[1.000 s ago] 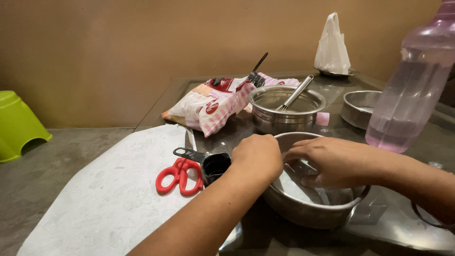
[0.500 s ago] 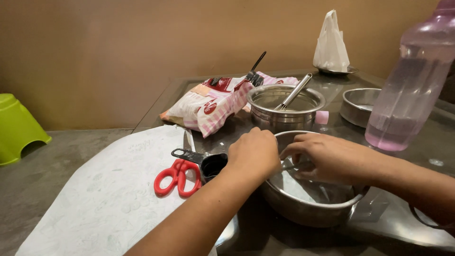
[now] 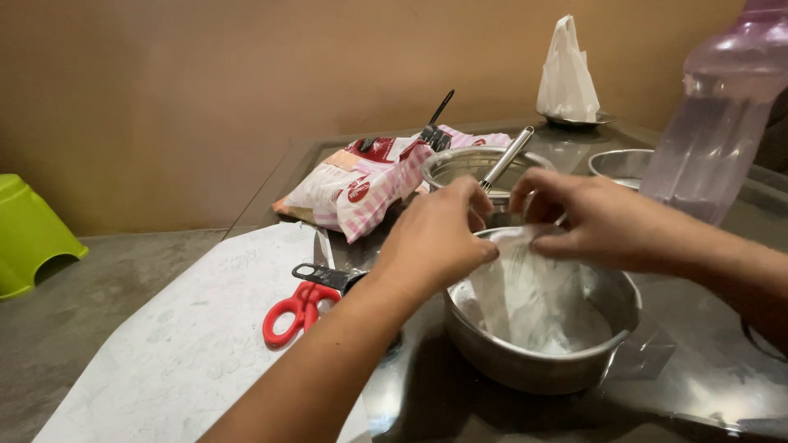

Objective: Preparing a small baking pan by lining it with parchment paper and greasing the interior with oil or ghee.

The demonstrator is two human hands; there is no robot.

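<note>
Pinching the top edge of a clear plastic pouch (image 3: 525,287), the left hand (image 3: 435,242) and right hand (image 3: 603,221) hold it inside the steel saucepan (image 3: 542,361), both closed on the film. Keeping the mouth low over the saucepan should limit spills. Red-handled scissors (image 3: 300,308) lie left of the saucepan.

so colour-wise: the scissors (image 3: 297,310) have bright red handles, the packet (image 3: 361,184) is pink-and-white check with red patches, and the stool (image 3: 29,238) is lime green. bowl (image 3: 566,369) is shiny silver steel with a see-through whitish plastic bag (image 3: 525,295) in it. bottle (image 3: 714,123) is a pale purple tint, the knotted bag (image 3: 566,78) at the back is white, wall's tan
</note>
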